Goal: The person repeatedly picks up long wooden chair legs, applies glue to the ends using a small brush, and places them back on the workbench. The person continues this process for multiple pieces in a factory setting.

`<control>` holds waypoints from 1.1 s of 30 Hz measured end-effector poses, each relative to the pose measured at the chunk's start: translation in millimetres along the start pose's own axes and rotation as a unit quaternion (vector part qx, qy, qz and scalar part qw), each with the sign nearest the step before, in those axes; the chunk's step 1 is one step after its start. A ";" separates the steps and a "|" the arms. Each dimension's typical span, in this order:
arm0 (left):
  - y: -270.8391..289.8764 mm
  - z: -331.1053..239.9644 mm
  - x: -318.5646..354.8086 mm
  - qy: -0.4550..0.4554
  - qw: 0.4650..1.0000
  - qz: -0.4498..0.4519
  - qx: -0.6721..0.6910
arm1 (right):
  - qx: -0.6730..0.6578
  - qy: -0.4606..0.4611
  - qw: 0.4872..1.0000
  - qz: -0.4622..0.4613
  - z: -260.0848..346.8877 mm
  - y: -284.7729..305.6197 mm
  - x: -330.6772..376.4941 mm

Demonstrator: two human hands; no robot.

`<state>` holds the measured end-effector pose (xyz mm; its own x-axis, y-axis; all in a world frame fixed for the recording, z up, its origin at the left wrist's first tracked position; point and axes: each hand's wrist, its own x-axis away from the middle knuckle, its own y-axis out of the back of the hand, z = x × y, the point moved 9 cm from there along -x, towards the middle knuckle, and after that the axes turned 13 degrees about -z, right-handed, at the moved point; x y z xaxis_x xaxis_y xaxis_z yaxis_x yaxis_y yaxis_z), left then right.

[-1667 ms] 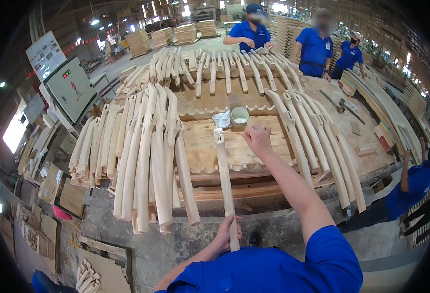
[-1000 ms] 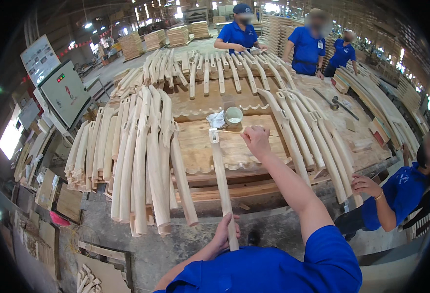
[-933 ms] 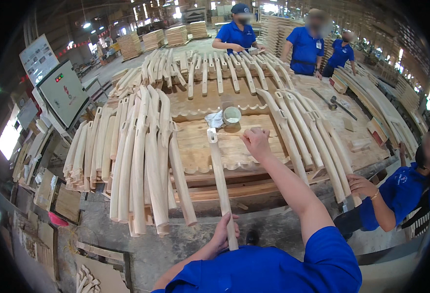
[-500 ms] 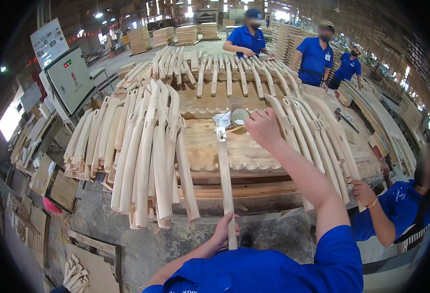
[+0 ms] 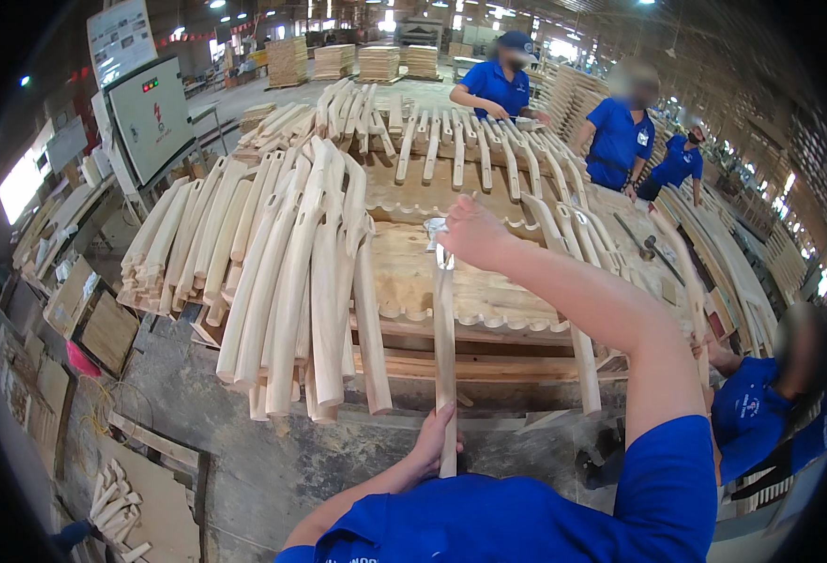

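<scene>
**Right hand slides up over the leg's far end**

The right hand has moved forward from half a second ago and now covers the spot by the small pot, closed over something at the top of the curved wooden leg; what it grips I cannot tell. The left hand stays clamped around the leg's near end, propping it against the workbench. So the leg is pinned at both ends, angled up to the bench. Stacked legs lie to the left.
</scene>
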<state>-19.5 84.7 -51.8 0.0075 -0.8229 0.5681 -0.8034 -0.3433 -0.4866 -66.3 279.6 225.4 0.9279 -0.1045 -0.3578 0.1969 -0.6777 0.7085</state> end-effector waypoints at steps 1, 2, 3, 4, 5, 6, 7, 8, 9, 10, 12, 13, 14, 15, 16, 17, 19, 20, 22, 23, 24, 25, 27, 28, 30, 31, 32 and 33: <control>-0.2 2.5 1.2 0.003 1.000 -0.001 -0.011 | 0.021 0.008 1.000 0.012 -1.0 -1.9 -0.1; -1.7 0.4 6.6 0.007 1.000 -0.002 -0.028 | 0.043 0.011 0.999 0.022 -3.5 -4.2 0.9; -3.0 -0.9 9.8 0.010 0.999 -0.003 -0.044 | 0.064 0.013 0.997 0.033 -6.1 -7.0 1.5; -5.4 -2.1 7.7 -0.001 0.999 -0.006 -0.041 | 0.090 0.002 0.996 0.024 -11.5 -6.9 -0.4; -7.3 -2.2 6.7 -0.011 0.999 -0.013 -0.039 | 0.112 -0.012 0.994 0.014 -15.5 -7.9 -3.3; -7.6 -2.8 6.3 -0.021 0.999 -0.018 -0.037 | 0.135 -0.026 0.991 0.004 -19.5 -8.2 -3.8; -6.7 -2.4 6.3 -0.020 0.999 -0.017 -0.030 | 0.148 -0.011 0.989 0.003 -16.3 -10.3 -1.7; -5.7 -1.0 6.9 -0.016 0.999 -0.019 -0.019 | 0.158 0.008 0.987 0.003 -7.5 -12.1 -1.5; -5.4 0.4 7.3 -0.012 1.000 -0.020 -0.009 | 0.168 0.027 0.985 0.004 -0.5 -13.4 -0.3; -4.8 0.1 6.0 -0.013 1.000 -0.026 -0.007 | 0.141 0.037 0.989 0.023 3.0 -16.7 2.7; -2.3 -1.1 4.8 -0.014 0.999 -0.039 -0.002 | 0.084 0.059 0.993 0.059 12.4 -16.9 7.2; -0.7 0.6 6.5 -0.012 0.999 -0.042 -0.007 | 0.075 0.039 0.996 0.038 12.9 -9.7 7.9; -0.3 -0.5 6.6 -0.013 0.999 -0.043 -0.011 | 0.072 0.020 0.997 0.017 9.3 -3.2 10.1; 0.4 -1.3 7.1 -0.015 0.999 -0.043 -0.016 | 0.068 0.001 0.998 -0.006 6.2 3.3 12.3; 0.2 0.8 8.9 -0.004 0.999 -0.037 -0.009 | 0.064 -0.033 0.997 0.026 -1.2 1.3 18.5; -2.0 1.0 9.7 0.005 1.000 -0.028 -0.003 | 0.064 -0.067 0.994 0.056 -12.9 1.3 26.1; -5.1 -1.1 9.6 0.013 1.000 -0.016 0.001 | 0.071 -0.105 0.986 0.107 -25.7 -3.5 31.4; -3.7 -1.5 9.4 0.010 1.000 -0.017 -0.003 | 0.075 -0.112 0.983 0.125 -26.7 -3.5 31.1; -0.3 -2.1 8.8 0.008 1.000 -0.018 -0.007 | 0.094 -0.105 0.983 0.118 -24.6 0.1 20.7; 1.4 0.3 8.0 0.013 1.000 -0.016 -0.010 | 0.108 -0.096 0.985 0.098 -21.1 -0.9 14.6; 3.1 2.0 6.7 0.018 1.000 -0.015 -0.014 | 0.123 -0.087 0.986 0.078 -19.1 -0.5 10.1; 4.0 2.4 4.8 0.019 1.000 -0.009 -0.015 | 0.136 -0.084 0.985 0.058 -20.8 1.7 7.9; 4.9 4.3 4.1 0.023 1.000 0.001 -0.010 | 0.162 -0.073 0.984 0.020 -23.8 4.6 3.9; 4.8 5.8 4.4 0.027 1.000 0.010 -0.009 | 0.140 -0.084 0.986 0.012 -28.4 5.9 7.0; 4.6 4.6 6.1 0.035 0.999 0.025 -0.004 | 0.095 -0.101 0.990 -0.005 -38.5 6.8 20.7; 5.2 3.8 6.9 0.039 0.999 0.031 -0.002 | 0.072 -0.124 0.989 -0.028 -43.8 11.4 30.2; 5.7 2.8 7.2 0.043 0.998 0.038 0.001 | 0.051 -0.147 0.986 -0.051 -49.5 16.8 41.6; 5.4 2.6 7.5 0.047 0.998 0.045 0.005 | 0.029 -0.170 0.982 -0.074 -54.0 21.2 52.5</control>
<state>-22.2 75.4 -51.9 -0.1202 -0.8048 0.5813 -0.7928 -0.2746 -0.5441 3.7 299.0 254.5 0.7296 -0.2312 -0.6436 0.2940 -0.7437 0.6004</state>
